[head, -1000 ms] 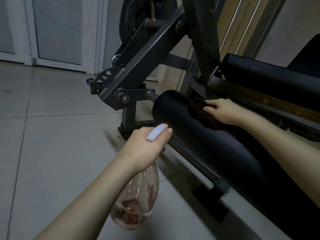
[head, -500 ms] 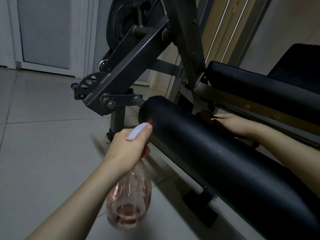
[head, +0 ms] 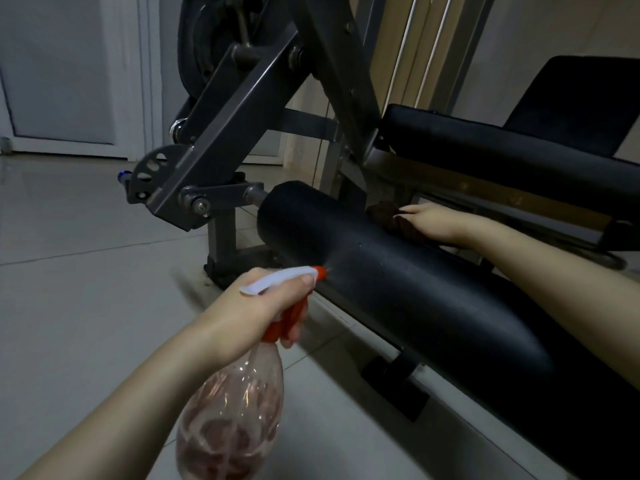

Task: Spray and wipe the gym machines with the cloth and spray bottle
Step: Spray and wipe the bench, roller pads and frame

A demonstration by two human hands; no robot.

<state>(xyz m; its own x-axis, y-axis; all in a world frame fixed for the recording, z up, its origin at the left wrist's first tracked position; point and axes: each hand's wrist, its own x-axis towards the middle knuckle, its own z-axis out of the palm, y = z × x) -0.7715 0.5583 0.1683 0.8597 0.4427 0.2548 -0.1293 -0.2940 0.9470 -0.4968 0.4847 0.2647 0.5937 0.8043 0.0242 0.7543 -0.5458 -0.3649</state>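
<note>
My left hand [head: 258, 306] grips the clear spray bottle [head: 230, 417] by its white and red trigger head, nozzle close to the black roller pad [head: 398, 282] of the gym machine. A faint mist shows at the nozzle tip against the pad. My right hand [head: 440, 221] holds a dark brown cloth [head: 391, 216] against the far side of the roller pad, fingers partly hidden behind it.
The machine's grey steel frame [head: 242, 133] and pivot plate [head: 152, 174] rise at the left of the pad. A black seat pad [head: 502, 150] and backrest [head: 581, 98] lie behind. Light floor tiles [head: 86, 289] spread to the left; a white door [head: 62, 71] stands beyond.
My right hand slid the cloth from the top of the roller to its far side. My left hand brought the bottle's nozzle closer to the pad and mist now shows.
</note>
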